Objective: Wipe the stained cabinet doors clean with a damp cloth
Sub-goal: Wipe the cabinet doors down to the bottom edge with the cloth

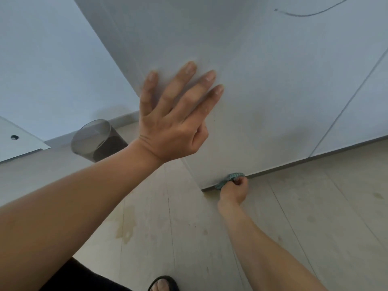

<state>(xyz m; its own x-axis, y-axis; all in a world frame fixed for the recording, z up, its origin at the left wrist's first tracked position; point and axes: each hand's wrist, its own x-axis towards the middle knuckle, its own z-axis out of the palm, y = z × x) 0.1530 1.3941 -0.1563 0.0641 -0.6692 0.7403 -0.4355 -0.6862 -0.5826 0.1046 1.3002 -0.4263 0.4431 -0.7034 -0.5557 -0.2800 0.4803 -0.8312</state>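
A tall white cabinet door [262, 80] fills the upper middle of the head view, with faint smudges low on its face and a thin dark curved mark [310, 14] near the top right. My left hand [174, 116] presses flat against the door near its left edge, fingers straight and spread. Down at the door's bottom edge, my right hand [234, 192] grips a small teal cloth [230, 179] and holds it against the lower corner of the door.
A second white door [361, 114] adjoins on the right. A dark grey round bin [98, 141] stands on the pale wood floor [294, 217] left of the cabinet. Brownish stains [125, 227] mark the floor. My foot in a black sandal [163, 283] is at the bottom.
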